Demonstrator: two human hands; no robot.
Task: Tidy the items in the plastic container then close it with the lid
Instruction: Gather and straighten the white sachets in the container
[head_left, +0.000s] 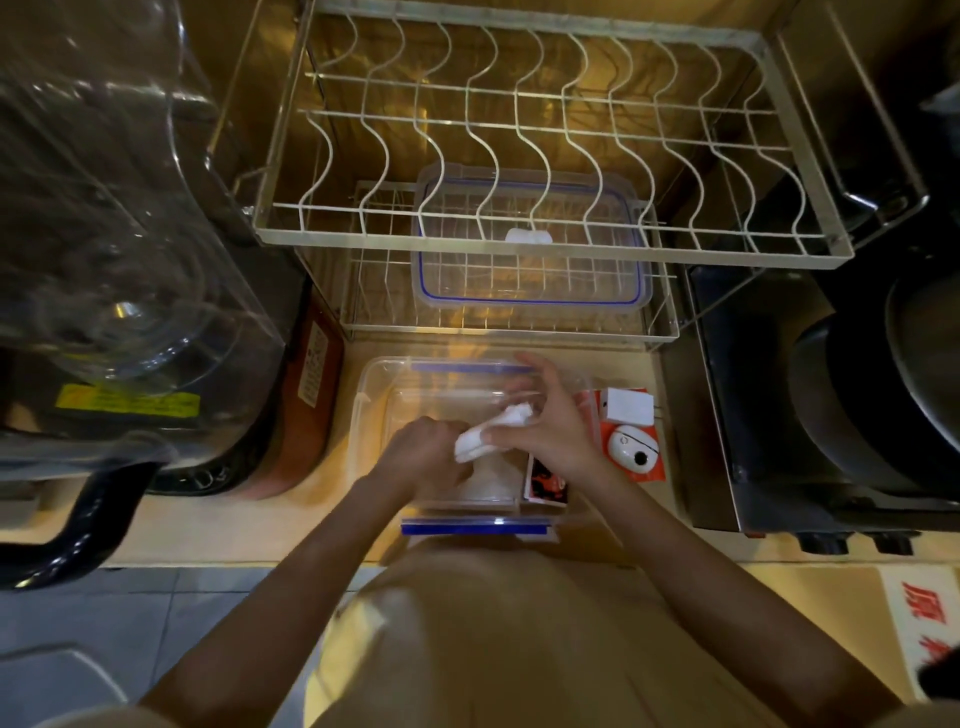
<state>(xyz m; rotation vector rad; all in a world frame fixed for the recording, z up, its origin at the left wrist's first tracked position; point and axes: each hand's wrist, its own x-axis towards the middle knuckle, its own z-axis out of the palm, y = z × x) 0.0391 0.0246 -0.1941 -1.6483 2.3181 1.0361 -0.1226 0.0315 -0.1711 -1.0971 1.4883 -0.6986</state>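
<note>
A clear plastic container (371, 395) with blue clips stands open on the counter in front of me. Both hands hover over its middle. My left hand (423, 457) and my right hand (545, 421) together pinch a white folded tissue or cloth (491, 431). A small red, black and white box (545, 480) stands at the container's near right corner. The clear lid (530, 291) with a blue seal lies on the lower tier of the wire dish rack behind the container.
An orange pack with a white box and a white round gadget (631, 439) lies right of the container. A two-tier wire dish rack (519, 249) rises behind. A blender jug (114, 291) stands left, a dark appliance (831, 415) right.
</note>
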